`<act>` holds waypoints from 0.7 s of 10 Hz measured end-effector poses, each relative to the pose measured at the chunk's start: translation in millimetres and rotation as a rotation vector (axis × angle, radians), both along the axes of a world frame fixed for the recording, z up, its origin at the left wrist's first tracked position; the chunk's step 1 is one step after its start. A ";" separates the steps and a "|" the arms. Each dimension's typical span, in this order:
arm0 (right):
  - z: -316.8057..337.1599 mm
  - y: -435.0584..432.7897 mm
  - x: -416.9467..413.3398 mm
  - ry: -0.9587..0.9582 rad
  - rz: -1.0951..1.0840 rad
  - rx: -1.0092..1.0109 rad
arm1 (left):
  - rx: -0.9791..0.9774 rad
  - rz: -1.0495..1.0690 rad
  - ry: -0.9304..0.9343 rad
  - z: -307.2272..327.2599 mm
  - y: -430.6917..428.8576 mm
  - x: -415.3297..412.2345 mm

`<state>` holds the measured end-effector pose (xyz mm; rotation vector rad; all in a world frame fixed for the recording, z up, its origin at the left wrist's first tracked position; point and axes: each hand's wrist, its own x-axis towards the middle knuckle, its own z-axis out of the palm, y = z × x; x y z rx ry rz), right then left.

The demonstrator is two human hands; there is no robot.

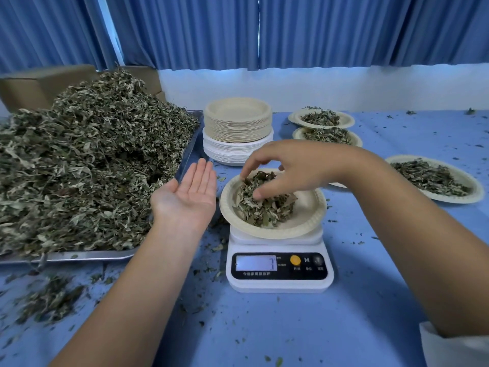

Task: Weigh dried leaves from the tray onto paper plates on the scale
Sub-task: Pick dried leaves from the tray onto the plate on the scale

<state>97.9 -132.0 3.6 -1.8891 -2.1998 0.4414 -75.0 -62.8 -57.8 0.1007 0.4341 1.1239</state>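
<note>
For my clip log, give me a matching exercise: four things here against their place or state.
Things:
1 left hand
2 right hand
3 stack of empty plates
4 tray

Place or state:
A heaped with dried leaves
B palm up, empty
C behind the scale
D fingers curled over the leaf portion on the weighing plate

Pairs: 1-B, 2-D, 3-C, 4-A

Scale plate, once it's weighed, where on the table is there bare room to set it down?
Bare cloth in front of the scale up to the near edge, and at the far right behind the nearest filled plate. Crowded: tray on the left, plate stack behind, spilled leaves front-left.
</note>
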 end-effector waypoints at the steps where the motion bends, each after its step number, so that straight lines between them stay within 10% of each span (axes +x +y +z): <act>1: 1.3 2.7 0.8 0.032 -0.038 0.143 | -0.001 0.001 0.006 -0.1 -0.2 0.0; 7: -0.4 2.3 -5.1 0.076 -0.065 0.159 | 0.015 -0.013 0.010 -1.3 0.4 -0.6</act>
